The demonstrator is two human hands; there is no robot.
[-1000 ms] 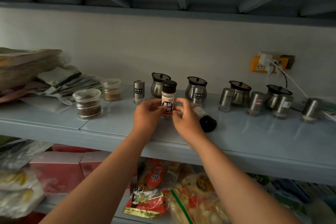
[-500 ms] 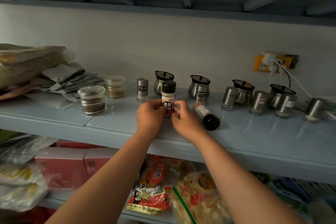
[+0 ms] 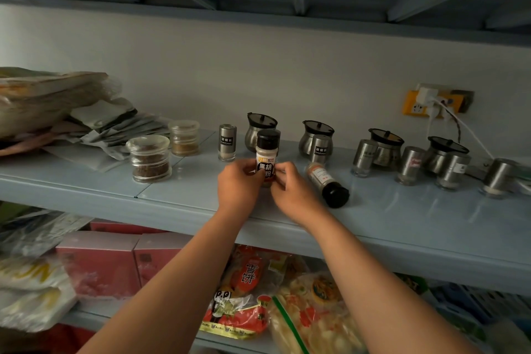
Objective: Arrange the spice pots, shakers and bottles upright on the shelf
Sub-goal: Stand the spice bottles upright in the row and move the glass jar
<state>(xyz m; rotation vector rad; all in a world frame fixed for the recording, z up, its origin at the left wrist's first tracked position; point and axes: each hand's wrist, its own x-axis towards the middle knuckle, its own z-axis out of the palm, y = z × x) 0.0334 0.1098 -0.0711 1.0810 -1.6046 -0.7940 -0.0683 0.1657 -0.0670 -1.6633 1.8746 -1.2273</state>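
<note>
We find both hands, left hand (image 3: 240, 184) and right hand (image 3: 290, 190), pinching the upright pepper bottle (image 3: 267, 156) on the shelf (image 3: 402, 227) | done: pots, shakers standing | left: fallen bottle (image 3: 326, 182) just beside, lying flat.

Single head-worn view, close, facing forward and down at the shelf (image 3: 402, 218)

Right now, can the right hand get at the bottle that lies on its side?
Probably yes: the lying bottle is just beside the right hand, nothing between them, though that hand now holds the upright pepper bottle.
</note>
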